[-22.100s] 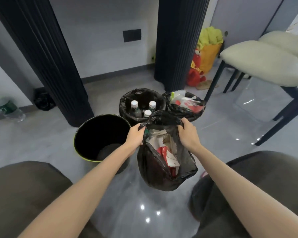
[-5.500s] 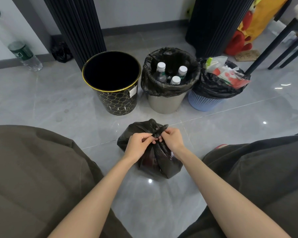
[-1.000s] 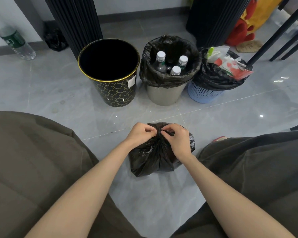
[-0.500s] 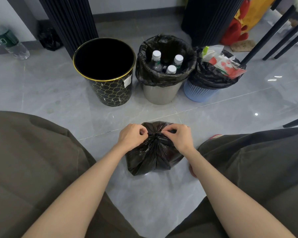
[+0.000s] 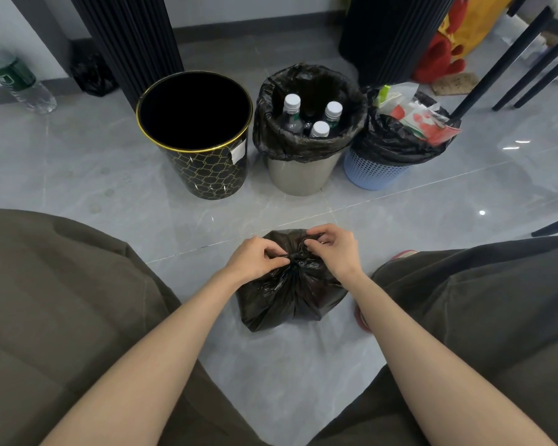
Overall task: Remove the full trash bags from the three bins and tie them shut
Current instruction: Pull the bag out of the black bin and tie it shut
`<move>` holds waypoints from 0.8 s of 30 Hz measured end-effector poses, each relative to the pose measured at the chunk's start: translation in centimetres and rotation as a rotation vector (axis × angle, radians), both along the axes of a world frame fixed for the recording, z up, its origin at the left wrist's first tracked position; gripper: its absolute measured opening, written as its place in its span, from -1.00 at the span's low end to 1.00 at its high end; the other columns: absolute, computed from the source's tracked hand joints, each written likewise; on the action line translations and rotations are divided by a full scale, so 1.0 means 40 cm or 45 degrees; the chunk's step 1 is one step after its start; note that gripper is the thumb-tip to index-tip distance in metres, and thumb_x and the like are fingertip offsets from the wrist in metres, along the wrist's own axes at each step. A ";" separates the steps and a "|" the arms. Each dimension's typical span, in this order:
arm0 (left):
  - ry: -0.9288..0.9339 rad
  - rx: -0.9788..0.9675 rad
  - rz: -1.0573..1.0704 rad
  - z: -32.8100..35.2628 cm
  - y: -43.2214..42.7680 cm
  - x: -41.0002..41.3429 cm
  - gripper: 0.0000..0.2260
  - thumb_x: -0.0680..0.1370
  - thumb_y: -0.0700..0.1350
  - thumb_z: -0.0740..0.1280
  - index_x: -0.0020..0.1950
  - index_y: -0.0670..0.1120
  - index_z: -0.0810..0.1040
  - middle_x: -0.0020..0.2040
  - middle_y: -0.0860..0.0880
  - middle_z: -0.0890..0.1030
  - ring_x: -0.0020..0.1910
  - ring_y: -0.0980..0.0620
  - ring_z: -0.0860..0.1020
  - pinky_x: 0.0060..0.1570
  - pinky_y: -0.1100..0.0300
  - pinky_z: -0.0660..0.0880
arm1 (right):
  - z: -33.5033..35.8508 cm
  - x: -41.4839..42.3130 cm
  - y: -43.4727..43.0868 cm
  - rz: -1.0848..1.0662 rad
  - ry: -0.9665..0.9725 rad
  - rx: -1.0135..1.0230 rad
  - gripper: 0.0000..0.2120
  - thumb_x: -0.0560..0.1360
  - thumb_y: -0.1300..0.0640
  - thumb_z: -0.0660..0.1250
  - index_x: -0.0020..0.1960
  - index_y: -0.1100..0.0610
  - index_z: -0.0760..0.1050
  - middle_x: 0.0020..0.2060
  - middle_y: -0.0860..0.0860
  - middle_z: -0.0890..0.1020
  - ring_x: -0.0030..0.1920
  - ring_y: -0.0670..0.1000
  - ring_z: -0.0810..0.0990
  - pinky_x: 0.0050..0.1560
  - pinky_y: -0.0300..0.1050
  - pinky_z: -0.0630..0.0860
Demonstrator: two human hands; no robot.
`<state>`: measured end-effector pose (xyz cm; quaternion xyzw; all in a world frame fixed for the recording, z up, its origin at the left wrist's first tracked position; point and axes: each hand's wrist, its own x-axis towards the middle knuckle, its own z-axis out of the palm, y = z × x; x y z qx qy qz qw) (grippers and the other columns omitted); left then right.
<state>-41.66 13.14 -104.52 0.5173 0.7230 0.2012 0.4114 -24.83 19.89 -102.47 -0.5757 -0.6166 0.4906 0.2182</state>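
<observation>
Head view, looking down between the person's knees: a black trash bag (image 5: pixel 290 300) sits on the grey tiled floor (image 5: pixel 432 214), near and centre. Its neck is gathered into a tight knot (image 5: pixel 293 255) at the top. The left hand (image 5: pixel 255 259) pinches the plastic on the left side of the knot, fingers curled. The right hand (image 5: pixel 334 252) pinches it on the right side, thumb and fingertips closed on the twisted plastic.

Farther off, three bins stand close together in a row. The black bin (image 5: pixel 207 169) on the left, patterned in gold, is dark inside, its gold rim bare. The grey bin (image 5: pixel 300 175) in the middle has a black liner (image 5: pixel 303 146) folded over its rim and holds three capped bottles (image 5: pixel 292 103). The blue basket (image 5: pixel 374 175) on the right carries a second black liner (image 5: pixel 397 146) heaped with crumpled wrappers (image 5: pixel 416 119).

At far left a water bottle (image 5: pixel 16 82) is by the wall, with a small black bag (image 5: pixel 92 74) beside a dark ribbed column (image 5: pixel 126 33). Black chair legs (image 5: pixel 503 59) slant at far right.
</observation>
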 end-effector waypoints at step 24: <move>-0.170 -0.051 0.146 0.013 -0.017 -0.010 -0.73 0.46 0.01 0.42 0.15 0.04 0.62 0.13 0.07 0.63 0.14 0.07 0.54 0.19 0.19 0.44 | -0.018 0.017 0.001 0.113 -0.094 0.064 -0.84 0.42 0.21 0.43 -0.05 0.03 0.54 -0.21 -0.07 0.60 -0.23 -0.08 0.56 -0.15 -0.40 0.44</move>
